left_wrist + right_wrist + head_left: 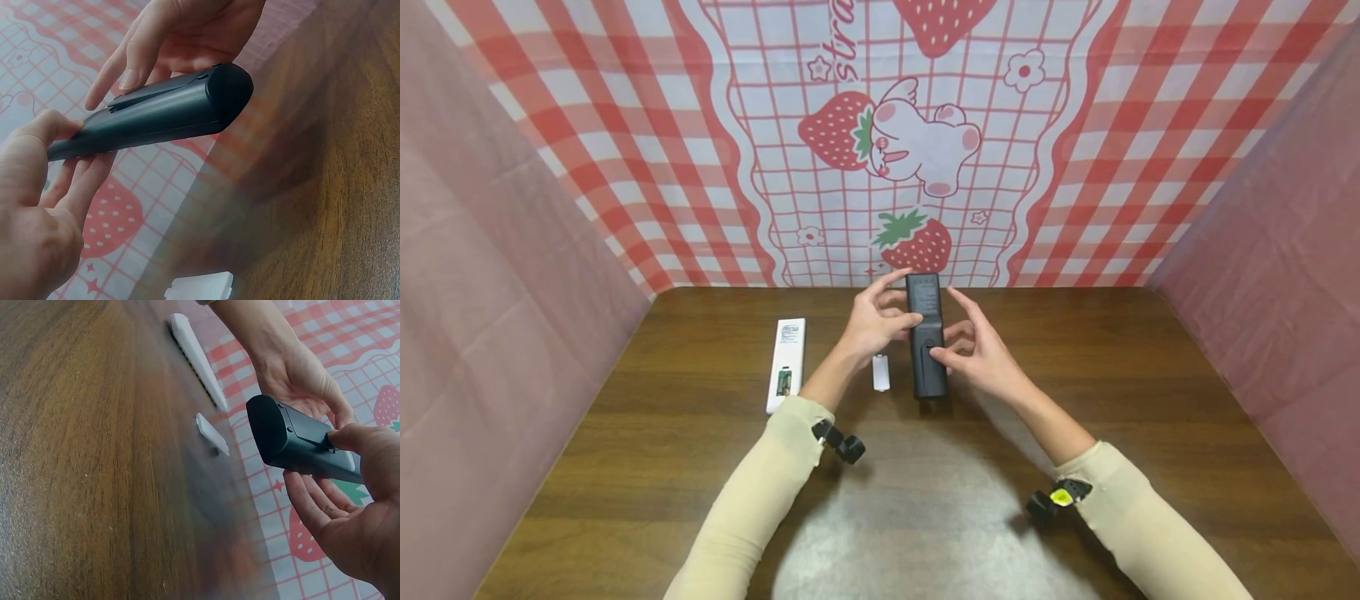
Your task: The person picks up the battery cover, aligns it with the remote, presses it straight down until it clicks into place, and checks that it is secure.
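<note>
Remote (927,335), black, sits between two grasping hands, its long axis near 12-to-6 o'clock in the head view. The left hand (872,325) grips its far half from 9 o'clock; the right hand (987,357) pinches its near half from 3 o'clock, thumb at the far end of the cover (932,377). The cover, nearer that hand, extends from the thumb toward 6 o'clock.

2 cream sleeves (747,492), 2 black wrist cameras (850,450), yellow patch (1061,497) on right camera (1041,506)
</note>
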A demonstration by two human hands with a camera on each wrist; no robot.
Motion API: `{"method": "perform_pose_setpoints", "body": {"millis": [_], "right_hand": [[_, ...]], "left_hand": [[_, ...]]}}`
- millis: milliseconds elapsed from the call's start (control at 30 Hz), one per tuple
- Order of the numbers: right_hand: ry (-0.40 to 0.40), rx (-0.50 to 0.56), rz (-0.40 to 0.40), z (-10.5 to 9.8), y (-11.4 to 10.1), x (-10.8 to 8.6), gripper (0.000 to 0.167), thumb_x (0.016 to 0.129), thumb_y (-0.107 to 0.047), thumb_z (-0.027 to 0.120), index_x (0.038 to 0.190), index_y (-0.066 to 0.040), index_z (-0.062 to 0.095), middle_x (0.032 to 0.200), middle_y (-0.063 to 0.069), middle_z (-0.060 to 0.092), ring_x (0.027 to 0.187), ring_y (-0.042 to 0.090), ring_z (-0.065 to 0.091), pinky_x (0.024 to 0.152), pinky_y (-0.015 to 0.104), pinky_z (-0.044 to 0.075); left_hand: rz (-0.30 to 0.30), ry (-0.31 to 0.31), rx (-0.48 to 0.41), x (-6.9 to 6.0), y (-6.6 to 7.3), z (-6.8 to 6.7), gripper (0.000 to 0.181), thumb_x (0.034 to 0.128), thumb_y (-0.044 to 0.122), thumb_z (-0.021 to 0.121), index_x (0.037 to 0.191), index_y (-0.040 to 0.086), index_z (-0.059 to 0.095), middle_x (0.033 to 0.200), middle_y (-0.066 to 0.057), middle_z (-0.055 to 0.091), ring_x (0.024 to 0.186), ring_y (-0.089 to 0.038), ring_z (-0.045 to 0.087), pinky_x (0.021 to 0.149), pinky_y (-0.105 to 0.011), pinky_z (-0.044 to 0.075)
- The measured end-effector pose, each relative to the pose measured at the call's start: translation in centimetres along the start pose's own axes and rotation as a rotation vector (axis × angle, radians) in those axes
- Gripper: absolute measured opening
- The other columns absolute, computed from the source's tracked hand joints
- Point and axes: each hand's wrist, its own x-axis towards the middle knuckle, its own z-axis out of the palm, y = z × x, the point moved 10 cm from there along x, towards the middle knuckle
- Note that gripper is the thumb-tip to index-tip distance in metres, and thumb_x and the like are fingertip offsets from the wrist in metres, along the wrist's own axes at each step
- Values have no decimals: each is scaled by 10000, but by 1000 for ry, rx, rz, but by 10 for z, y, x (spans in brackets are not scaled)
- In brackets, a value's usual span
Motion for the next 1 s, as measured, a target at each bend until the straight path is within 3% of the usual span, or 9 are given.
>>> {"method": "perform_pose_setpoints", "body": {"millis": [200, 400, 767, 1000], "right_hand": [[-6, -4, 2, -1, 1, 0, 884, 987, 87, 769, 1745, -59, 339, 1157, 382, 702, 796, 91, 723, 722, 397, 738], [-6, 8, -6, 0, 1, 0, 876, 983, 90, 774, 1736, -51, 349, 1141, 381, 697, 783, 80, 718, 713, 383, 735], [2, 15, 1, 0, 2, -1, 875, 985, 103, 763, 1737, -40, 340, 1151, 382, 685, 777, 61, 707, 710, 390, 735], [7, 12, 1, 0, 1, -2, 872, 979, 111, 768, 1730, -26, 347, 1129, 385, 697, 753, 53, 712, 688, 346, 719]], "left_hand": [[2, -5, 0, 0, -2, 0, 829, 945, -153, 778, 1673, 162, 535, 1398, -289, 719, 794, -90, 757, 700, -309, 742], [9, -6, 6, -1, -1, 1, 829, 946, -152, 783, 1676, 148, 529, 1370, -295, 724, 790, -85, 757, 704, -297, 740], [24, -12, 31, -1, 0, 1, 823, 939, -139, 802, 1667, 145, 544, 1242, -199, 766, 874, -117, 798, 721, -344, 754], [33, -18, 40, 0, -2, 2, 835, 936, -143, 793, 1680, 117, 518, 1283, -270, 756, 844, -85, 779, 748, -362, 760]]}}
